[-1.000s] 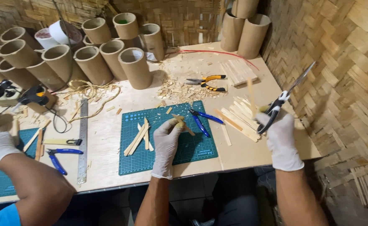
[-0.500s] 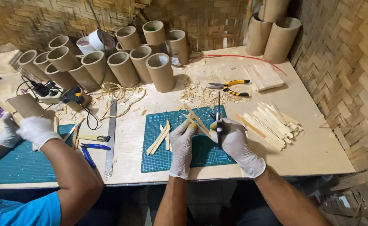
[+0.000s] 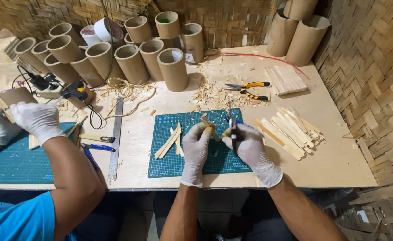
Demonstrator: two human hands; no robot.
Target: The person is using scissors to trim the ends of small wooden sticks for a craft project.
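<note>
Two gloved hands meet over a green gridded cutting mat (image 3: 178,156): the left hand (image 3: 195,145) pinches a flat, pale bamboo strip (image 3: 209,127), the right hand (image 3: 250,149) closed on black-handled cutters (image 3: 233,134) just beside it.

Left hand (image 3: 195,143), white-gloved, pinching a short bamboo strip (image 3: 209,126) above the green cutting mat (image 3: 169,166). Right hand (image 3: 249,149), also gloved, gripping dark-handled scissors (image 3: 233,134) just beside that strip. Loose slats (image 3: 170,142) lying on the mat. Pile of cut strips (image 3: 290,130) right of the mat. Yellow-handled pliers (image 3: 248,90) and cardboard tubes (image 3: 173,68) beyond the mat. Co-worker's gloved hands (image 3: 35,120) well left of the mat.
</note>
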